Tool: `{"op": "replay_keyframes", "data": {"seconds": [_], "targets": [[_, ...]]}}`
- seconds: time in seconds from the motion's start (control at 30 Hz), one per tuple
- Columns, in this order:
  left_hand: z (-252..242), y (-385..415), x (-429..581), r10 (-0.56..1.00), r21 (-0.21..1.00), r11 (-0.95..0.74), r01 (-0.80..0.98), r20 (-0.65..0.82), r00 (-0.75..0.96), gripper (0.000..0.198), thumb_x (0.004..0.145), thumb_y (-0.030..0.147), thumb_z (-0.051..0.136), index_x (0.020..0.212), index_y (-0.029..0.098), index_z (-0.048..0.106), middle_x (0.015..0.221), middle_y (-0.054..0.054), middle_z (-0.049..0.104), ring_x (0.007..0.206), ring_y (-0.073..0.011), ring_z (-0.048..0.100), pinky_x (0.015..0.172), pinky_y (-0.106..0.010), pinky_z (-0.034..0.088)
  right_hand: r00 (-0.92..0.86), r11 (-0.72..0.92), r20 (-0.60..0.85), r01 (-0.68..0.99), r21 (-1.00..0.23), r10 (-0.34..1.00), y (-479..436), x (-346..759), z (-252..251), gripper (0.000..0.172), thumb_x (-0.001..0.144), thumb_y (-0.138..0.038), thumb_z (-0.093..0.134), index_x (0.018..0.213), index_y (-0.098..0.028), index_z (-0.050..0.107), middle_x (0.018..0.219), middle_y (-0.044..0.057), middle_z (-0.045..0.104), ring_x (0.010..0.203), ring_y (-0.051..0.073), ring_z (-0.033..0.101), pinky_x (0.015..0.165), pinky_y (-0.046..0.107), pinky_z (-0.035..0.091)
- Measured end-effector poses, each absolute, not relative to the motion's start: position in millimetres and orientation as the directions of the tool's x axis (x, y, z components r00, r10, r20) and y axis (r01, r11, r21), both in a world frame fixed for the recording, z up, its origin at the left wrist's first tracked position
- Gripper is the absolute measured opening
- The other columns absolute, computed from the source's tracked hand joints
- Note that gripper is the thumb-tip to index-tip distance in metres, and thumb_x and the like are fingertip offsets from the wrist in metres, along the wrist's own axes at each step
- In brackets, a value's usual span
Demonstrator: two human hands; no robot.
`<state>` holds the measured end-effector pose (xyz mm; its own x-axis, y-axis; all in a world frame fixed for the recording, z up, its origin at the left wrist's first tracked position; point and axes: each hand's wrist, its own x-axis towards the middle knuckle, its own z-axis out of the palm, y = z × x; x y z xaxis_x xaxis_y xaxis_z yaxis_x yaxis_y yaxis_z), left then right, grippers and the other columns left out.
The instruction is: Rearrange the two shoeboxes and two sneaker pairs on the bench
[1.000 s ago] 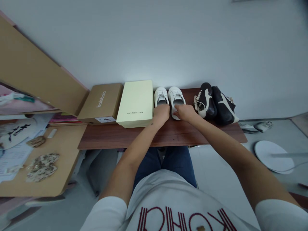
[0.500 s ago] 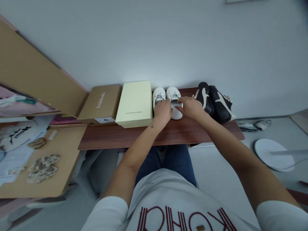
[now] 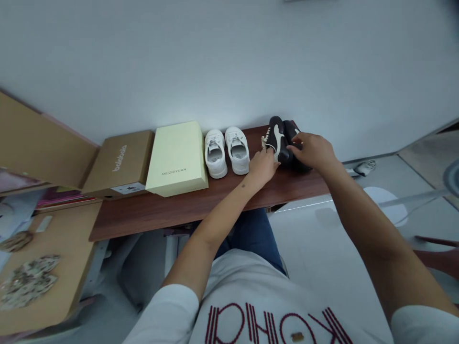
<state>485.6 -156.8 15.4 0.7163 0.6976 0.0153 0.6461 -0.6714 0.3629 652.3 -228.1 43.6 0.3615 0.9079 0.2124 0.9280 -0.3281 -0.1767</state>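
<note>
A narrow brown wooden shelf is seen from above, its back edge set along a grey wall. Near the shelf's right end, toward the back edge, two dark shoes with cream stripes are placed side by side, toes toward the wall. At the left dark shoe, the left hand is placed, its bent fingers by the shoe's opening and its thumb near the heel; whether the shoe is gripped cannot be told. At the right dark shoe, the right hand is held from the right, fingers curved, a narrow gap left between thumb and forefinger; contact cannot be made out. Around the shelf's middle, a left white shoe and a right white shoe are lined up close together, toes to the back edge. Farther left, a cream box lettered MEIZHIYUAN and, at the left end, a brown box are set. Beside the front left corner, a speckled bow is laid on a pale desk.
</note>
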Motion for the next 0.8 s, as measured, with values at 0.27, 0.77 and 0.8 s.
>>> {"op": "replay_keyframes", "data": {"seconds": [0.27,0.77,0.8], "targets": [[-31.9,-146.5,515.1,0.761,0.547,-0.514,0.661,-0.065,0.646,0.045,0.092,0.047,0.064,0.123,0.015,0.058,0.126,-0.017,0.067,0.121,-0.0317,0.062,0.094,-0.037,0.048,0.561,-0.503,0.082,0.789,-0.354,0.823,-261.6,720.9,-5.4,0.053,0.077,-0.052,0.073,0.114,-0.014,0.067,0.105,0.013,0.073,0.097,0.029,0.068,0.086,0.040,0.051],[-32.2,-124.9,522.7,0.688,0.713,-0.549,0.435,0.091,0.720,0.028,0.092,0.033,0.063,0.112,0.014,0.064,0.106,-0.009,0.072,0.099,-0.0216,0.065,0.088,-0.030,0.048,0.388,-0.338,0.004,0.808,-0.483,0.922,-250.4,721.3,-14.3,0.058,0.063,-0.068,0.080,0.091,-0.019,0.067,0.074,0.001,0.070,0.076,0.023,0.065,0.070,0.032,0.049],[-25.8,-125.2,522.6,0.682,0.676,-0.580,0.453,0.100,0.724,0.030,0.092,0.032,0.062,0.116,0.015,0.064,0.110,-0.011,0.072,0.103,-0.0231,0.065,0.090,-0.031,0.047,0.375,-0.341,0.015,0.860,-0.380,0.927,-247.3,718.8,-8.6,0.056,0.065,-0.068,0.079,0.090,-0.019,0.067,0.072,0.002,0.068,0.076,0.024,0.065,0.069,0.032,0.047]]}}
